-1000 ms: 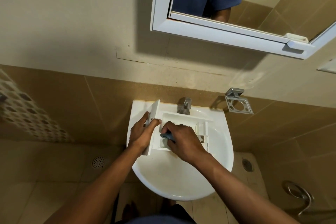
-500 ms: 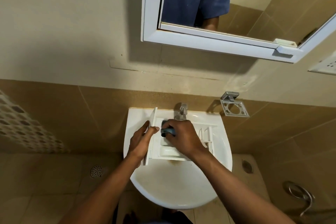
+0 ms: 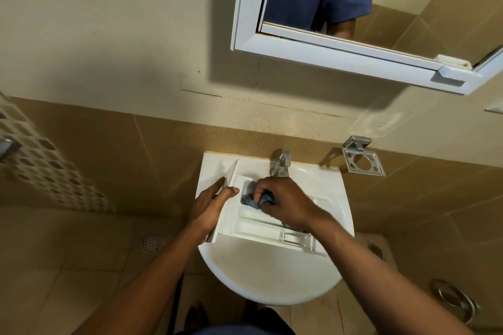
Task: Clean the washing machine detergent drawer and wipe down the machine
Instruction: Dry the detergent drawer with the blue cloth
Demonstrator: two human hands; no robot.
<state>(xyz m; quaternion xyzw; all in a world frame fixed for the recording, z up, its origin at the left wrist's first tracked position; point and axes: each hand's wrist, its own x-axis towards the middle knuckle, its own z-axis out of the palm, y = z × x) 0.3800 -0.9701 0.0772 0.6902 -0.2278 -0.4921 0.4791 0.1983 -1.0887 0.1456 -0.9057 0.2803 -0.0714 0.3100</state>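
Observation:
The white detergent drawer (image 3: 261, 228) lies across a white wash basin (image 3: 272, 280), its front panel at the left and its compartments facing up. My left hand (image 3: 211, 205) grips the front panel, thumb over its edge. My right hand (image 3: 285, 202) is curled round a grey-blue cloth (image 3: 254, 198) and presses it into the drawer's far compartment. The hand hides most of the cloth. The washing machine is not in view.
A chrome tap (image 3: 280, 164) stands at the back of the basin, just behind my right hand. A metal holder (image 3: 362, 160) is fixed to the tiled wall at the right. A white-framed mirror (image 3: 353, 57) hangs above. Floor drains (image 3: 151, 242) lie below.
The cloth in my right hand has shifted from the nearer compartment toward the far one. The drawer now lies slightly turned in the basin. My left hand keeps its hold on the front panel.

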